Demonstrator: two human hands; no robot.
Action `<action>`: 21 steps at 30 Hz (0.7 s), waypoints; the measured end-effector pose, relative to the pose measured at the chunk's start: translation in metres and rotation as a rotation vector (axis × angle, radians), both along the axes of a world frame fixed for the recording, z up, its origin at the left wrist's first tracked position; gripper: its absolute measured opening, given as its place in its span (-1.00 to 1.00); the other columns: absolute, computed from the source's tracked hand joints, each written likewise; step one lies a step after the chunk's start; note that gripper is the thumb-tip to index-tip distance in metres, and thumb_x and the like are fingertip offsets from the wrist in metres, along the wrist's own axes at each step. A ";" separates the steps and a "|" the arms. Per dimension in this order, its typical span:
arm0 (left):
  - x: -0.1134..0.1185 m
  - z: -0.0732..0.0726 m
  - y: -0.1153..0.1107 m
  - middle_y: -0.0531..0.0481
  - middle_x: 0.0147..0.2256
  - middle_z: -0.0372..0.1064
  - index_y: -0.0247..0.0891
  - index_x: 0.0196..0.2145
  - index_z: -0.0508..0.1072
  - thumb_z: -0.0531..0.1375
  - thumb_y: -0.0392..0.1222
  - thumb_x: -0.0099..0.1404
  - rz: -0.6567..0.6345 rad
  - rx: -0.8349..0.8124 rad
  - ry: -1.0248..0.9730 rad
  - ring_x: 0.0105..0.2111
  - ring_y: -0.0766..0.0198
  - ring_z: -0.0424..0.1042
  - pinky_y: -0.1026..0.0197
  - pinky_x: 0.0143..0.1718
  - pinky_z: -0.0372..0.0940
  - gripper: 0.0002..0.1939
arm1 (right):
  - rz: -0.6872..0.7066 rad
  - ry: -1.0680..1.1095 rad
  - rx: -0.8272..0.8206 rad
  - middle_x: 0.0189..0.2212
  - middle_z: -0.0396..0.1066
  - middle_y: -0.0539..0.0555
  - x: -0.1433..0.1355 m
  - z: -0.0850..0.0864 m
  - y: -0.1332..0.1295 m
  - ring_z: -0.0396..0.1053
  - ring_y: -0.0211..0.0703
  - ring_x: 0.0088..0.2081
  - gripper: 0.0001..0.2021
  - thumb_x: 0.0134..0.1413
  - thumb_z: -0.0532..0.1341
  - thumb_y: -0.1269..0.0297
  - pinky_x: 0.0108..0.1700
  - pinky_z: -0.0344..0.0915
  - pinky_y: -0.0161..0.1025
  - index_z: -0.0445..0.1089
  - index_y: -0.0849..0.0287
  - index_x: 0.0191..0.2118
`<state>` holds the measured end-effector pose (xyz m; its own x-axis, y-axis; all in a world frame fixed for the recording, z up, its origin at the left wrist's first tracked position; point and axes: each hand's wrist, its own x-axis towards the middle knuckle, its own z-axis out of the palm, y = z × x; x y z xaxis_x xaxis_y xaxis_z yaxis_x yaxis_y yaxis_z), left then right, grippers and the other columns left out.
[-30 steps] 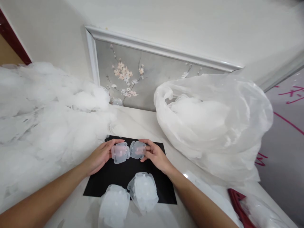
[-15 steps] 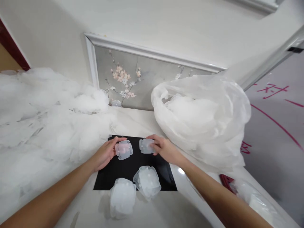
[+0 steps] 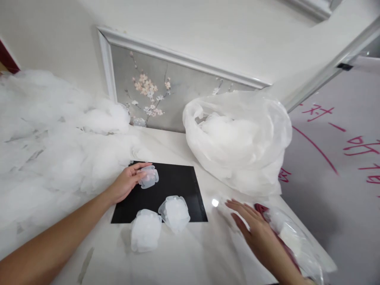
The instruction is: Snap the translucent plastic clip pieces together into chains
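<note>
My left hand (image 3: 127,183) pinches a thin translucent piece (image 3: 151,177) with notched edges over the upper left of a black mat (image 3: 178,180). Pinkish skin shows through the piece. To the right of the mat, my right hand (image 3: 247,221) is empty, its fingers spread above the white table (image 3: 204,253). Two small stacks of similar translucent pieces sit at the mat's front edge: the left stack (image 3: 146,230) mostly on the table, the right stack (image 3: 175,213) mostly on the mat.
A large heap of white translucent pieces (image 3: 59,150) fills the left side. An open plastic bag (image 3: 237,142) with white contents stands at the back right. Near my right hand lie a red object (image 3: 261,208) and a clear plastic bag (image 3: 297,237). A framed floral panel (image 3: 175,95) is behind.
My right hand has moved right and toward me, off the mat, and no longer holds a translucent piece. My left hand keeps its piece. The view has shifted slightly.
</note>
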<state>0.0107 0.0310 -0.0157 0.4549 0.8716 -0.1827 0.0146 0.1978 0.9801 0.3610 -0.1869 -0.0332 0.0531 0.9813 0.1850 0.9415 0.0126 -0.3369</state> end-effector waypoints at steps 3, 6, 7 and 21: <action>0.003 0.019 -0.016 -0.08 -0.04 0.56 -0.17 -0.01 0.53 0.19 0.06 0.30 -0.021 0.327 0.191 -0.04 0.01 0.50 0.00 0.08 0.33 -0.60 | 0.044 0.217 -0.045 0.16 0.37 0.14 -0.042 0.005 0.019 0.33 0.02 0.19 -0.66 0.32 0.03 0.13 0.18 0.33 0.04 0.38 0.00 0.10; 0.002 0.034 -0.041 0.02 0.05 0.51 -0.06 0.04 0.52 0.03 -0.14 0.42 -0.251 0.696 0.355 0.06 0.10 0.45 0.08 0.10 0.33 -0.66 | 0.140 0.394 -0.160 0.32 0.13 0.17 -0.079 0.006 0.040 0.20 0.04 0.28 -0.53 0.27 0.11 0.03 0.22 0.27 0.03 0.22 0.02 0.23; -0.001 0.036 -0.050 0.03 0.07 0.49 -0.05 0.05 0.50 0.02 -0.23 0.42 -0.368 0.823 0.392 0.10 0.12 0.43 0.10 0.11 0.32 -0.63 | 0.187 0.438 -0.188 0.34 0.07 0.20 -0.089 0.006 0.046 0.15 0.05 0.30 -0.48 0.25 0.14 0.02 0.25 0.23 0.03 0.19 0.05 0.26; -0.045 0.025 -0.067 0.06 0.30 0.18 0.15 0.20 0.32 0.04 -0.09 0.44 -0.513 0.838 0.603 0.32 0.05 0.09 -0.11 0.34 -0.05 -0.59 | 0.353 0.470 0.000 0.02 0.39 0.13 -0.128 0.039 0.134 0.35 0.01 0.08 -0.85 0.26 0.15 0.23 0.15 0.24 0.03 0.40 0.03 -0.10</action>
